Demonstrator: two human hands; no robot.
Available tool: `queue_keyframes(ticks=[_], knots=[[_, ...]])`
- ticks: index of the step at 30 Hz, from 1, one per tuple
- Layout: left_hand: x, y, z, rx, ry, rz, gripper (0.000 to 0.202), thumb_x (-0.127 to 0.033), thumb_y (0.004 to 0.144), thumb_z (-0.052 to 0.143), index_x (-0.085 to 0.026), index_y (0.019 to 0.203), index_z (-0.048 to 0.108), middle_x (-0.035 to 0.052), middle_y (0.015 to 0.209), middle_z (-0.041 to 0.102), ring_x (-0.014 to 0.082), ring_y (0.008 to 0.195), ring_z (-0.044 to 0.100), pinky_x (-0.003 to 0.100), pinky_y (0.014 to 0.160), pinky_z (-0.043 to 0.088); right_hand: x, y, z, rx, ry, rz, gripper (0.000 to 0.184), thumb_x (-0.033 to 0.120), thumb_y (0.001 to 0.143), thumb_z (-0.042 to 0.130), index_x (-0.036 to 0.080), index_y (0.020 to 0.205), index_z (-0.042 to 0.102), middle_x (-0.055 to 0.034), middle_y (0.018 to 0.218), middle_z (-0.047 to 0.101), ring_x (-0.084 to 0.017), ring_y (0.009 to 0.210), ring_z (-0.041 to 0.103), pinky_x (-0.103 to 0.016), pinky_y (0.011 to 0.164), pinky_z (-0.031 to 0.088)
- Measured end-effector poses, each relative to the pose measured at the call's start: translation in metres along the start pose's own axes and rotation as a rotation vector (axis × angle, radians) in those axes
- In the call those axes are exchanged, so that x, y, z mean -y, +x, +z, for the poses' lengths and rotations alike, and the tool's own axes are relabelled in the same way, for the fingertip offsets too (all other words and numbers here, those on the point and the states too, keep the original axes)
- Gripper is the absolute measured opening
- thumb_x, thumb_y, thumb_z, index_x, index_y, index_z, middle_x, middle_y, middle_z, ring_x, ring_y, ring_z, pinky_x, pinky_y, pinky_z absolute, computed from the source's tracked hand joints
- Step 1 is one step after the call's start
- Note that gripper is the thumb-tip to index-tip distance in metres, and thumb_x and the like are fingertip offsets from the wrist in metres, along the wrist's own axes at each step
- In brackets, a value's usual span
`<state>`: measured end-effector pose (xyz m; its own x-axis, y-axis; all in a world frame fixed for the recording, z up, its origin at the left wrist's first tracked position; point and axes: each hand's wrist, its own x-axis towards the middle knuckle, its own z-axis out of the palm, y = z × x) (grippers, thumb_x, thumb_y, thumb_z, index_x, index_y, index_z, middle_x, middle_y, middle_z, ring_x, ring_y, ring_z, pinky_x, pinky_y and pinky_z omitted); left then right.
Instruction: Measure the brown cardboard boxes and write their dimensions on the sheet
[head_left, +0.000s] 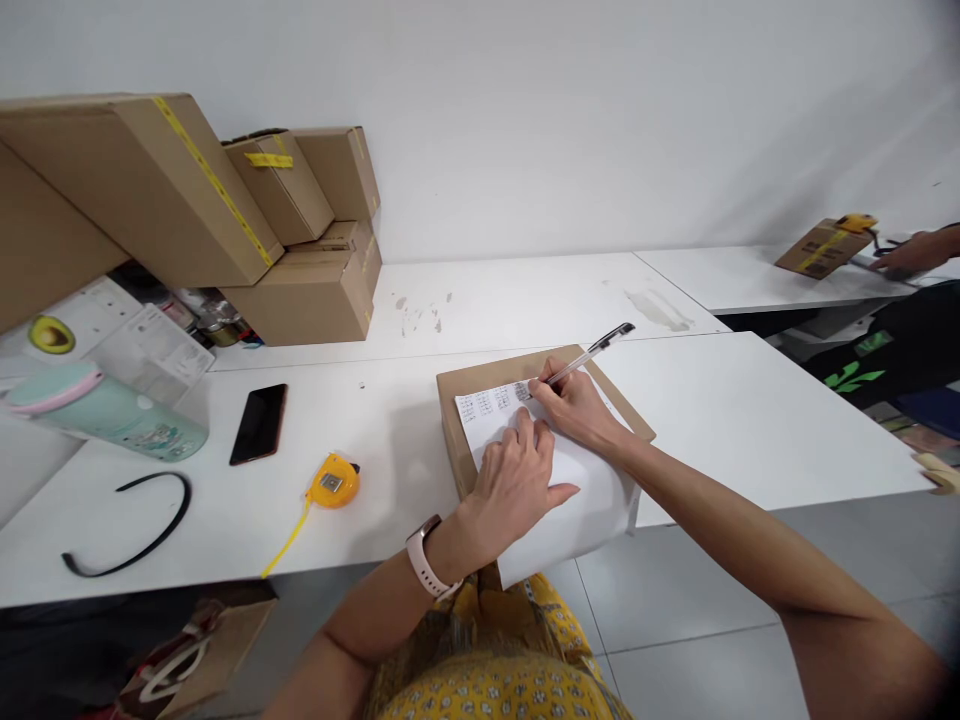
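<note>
"How far has the writing got, from where you're standing?"

"Small blocks of marks run along the top of the paper (581,510), four by my count, with the pen (604,345) at the last one. Below that I see only white, apart from what the hands cover, so I'd judge most of the page is unwritten."

"And the paper's lying on what?"

"On a cardboard box (495,374) on the table (705,400), its lower end hanging over the near edge."

"What are the hands doing?"

"The right hand (574,400) pinches the pen. The left hand (514,475) presses on the sheet, fingers a little bent, thumb stretched out sideways."

"Can you read any of it?"

"No, it's too tiny. Same with the print on the yellow tape (214,181) down that big box (172,200)."

"Any brands about?"

"None I can make out. There's an avocado picture (51,335) behind the bottle (112,410), and a pattern on the bottle. The phone (259,425) has a dark screen."
</note>
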<state>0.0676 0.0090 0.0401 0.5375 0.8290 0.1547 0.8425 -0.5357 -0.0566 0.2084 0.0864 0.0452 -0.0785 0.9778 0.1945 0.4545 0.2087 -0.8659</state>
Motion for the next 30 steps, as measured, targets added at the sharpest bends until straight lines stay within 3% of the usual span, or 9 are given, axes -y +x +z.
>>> queue_keyframes(ticks=[16,30], knots=[[0.002,0.002,-0.012,0.115,-0.108,-0.040,0.079,-0.067,0.090,0.059,-0.009,0.143,0.049,0.0281,0.152,0.044,0.0327,0.113,0.066,0.037,0.081,0.061,-0.007,0.002,0.001,0.046,-0.035,-0.035,0.022,0.033,0.087,0.056,0.023,0.071,0.044,0.0070,0.054,0.040,-0.011,0.052,0.036,-0.029,0.053,0.029],[0.003,0.001,-0.007,0.068,-0.119,-0.043,0.077,-0.067,0.091,0.058,-0.009,0.141,0.050,0.0281,0.151,0.046,0.0330,0.114,0.065,0.036,0.079,0.060,-0.005,0.002,0.001,0.045,-0.074,-0.040,0.020,0.033,0.085,0.055,0.023,0.071,0.044,0.0069,0.053,0.041,-0.012,0.052,0.037,-0.029,0.053,0.029]])
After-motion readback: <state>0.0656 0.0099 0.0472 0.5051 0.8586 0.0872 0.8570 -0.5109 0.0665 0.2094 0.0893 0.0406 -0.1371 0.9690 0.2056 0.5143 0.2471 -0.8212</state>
